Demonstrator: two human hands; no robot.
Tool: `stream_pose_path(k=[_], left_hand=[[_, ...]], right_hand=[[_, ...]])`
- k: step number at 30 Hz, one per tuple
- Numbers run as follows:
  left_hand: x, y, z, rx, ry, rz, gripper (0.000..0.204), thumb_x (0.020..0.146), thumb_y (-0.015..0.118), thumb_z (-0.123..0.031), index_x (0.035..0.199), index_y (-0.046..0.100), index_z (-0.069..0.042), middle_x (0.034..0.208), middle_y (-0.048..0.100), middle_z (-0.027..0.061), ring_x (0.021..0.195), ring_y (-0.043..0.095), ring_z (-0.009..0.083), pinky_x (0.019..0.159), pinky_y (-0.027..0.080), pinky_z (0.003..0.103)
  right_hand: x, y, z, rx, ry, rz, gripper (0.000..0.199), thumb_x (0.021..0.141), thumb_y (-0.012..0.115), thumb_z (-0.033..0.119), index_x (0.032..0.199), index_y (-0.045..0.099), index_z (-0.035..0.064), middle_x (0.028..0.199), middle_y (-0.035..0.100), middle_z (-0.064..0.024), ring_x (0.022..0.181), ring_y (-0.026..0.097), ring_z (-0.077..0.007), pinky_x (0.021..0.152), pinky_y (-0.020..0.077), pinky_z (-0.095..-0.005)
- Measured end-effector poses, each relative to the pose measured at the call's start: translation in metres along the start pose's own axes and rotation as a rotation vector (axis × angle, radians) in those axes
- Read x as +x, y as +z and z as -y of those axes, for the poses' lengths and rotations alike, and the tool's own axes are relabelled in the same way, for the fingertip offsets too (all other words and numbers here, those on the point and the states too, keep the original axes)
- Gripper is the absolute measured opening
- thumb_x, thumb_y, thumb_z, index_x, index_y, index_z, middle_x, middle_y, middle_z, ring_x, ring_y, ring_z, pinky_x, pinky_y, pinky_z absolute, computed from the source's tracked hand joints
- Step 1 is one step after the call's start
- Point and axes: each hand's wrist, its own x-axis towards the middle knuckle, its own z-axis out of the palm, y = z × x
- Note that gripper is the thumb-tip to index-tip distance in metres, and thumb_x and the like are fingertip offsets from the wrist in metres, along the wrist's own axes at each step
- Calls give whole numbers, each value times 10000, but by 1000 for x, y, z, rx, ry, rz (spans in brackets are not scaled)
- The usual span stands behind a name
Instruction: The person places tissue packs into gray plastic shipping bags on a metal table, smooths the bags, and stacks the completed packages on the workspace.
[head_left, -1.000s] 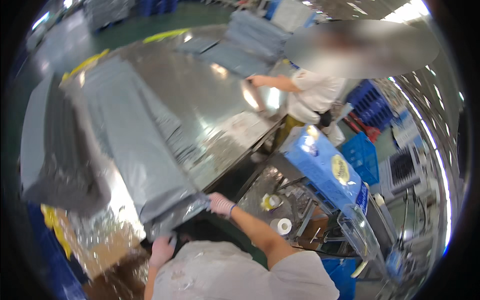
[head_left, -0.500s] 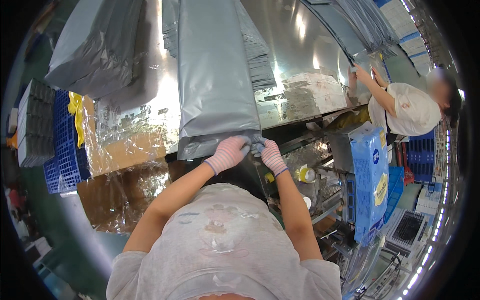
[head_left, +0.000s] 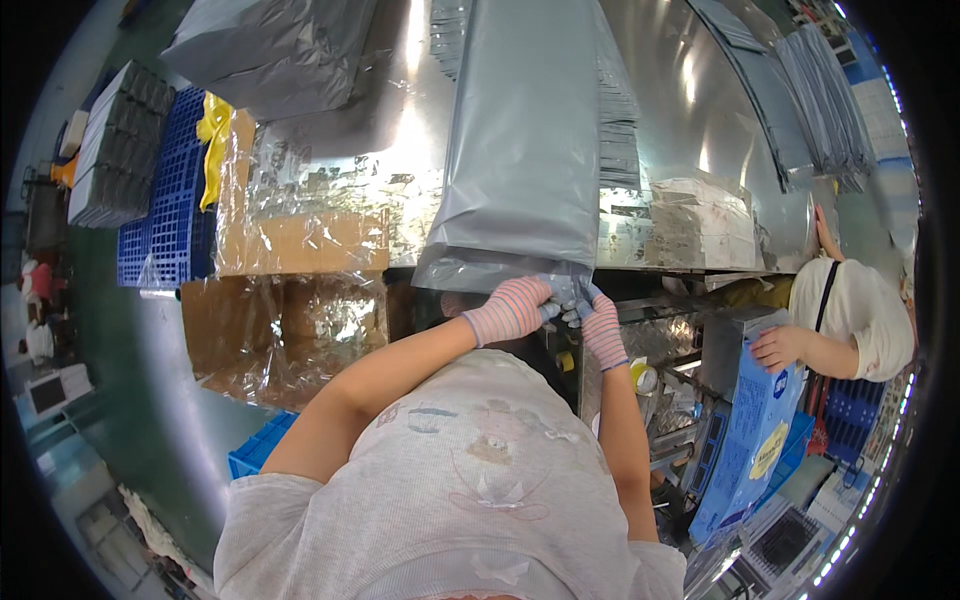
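At far left, a grey stack [head_left: 280, 55] sits on the desk [head_left: 675, 110]; nearer, a carton [head_left: 300, 243]. Mid-scene, a long grey bag [head_left: 525, 130] lies with its near end past the desk's edge, presumably leaving room for fingers. The left hand [head_left: 512, 308] and right hand [head_left: 603, 330], grips closed, pinch its near right corner, likely steadying the limp end. Right, a co-worker's hand [head_left: 783, 347] rests on a blue pack [head_left: 745, 450].

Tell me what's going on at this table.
A person's left hand and right hand, in pink-striped gloves, meet at the near right corner of a long grey plastic bag on a metal table; whether they pinch it is unclear. To the right, a co-worker's hand rests on a blue package.
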Motion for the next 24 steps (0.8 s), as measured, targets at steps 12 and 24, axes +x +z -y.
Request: stream_pose_path(k=[12, 24], left_hand=[[-63, -53, 78, 199, -423, -150, 235, 794, 551, -178, 981, 594, -41, 820, 634, 147, 776, 621, 280, 667, 483, 366], [-328, -206, 93, 411, -955, -1183, 299, 835, 572, -222, 1091, 569, -67, 978, 625, 124, 790, 588, 255, 749, 463, 301]], right_hand=[[4, -11, -3, 179, 226, 66, 362, 797, 430, -50, 1143, 529, -7, 921, 608, -60, 724, 548, -100, 633, 460, -208], [8, -28, -1, 114, 109, 69, 529, 787, 546, 0, 1293, 390, 12, 1106, 544, -92, 976, 523, -143, 841, 437, -254]])
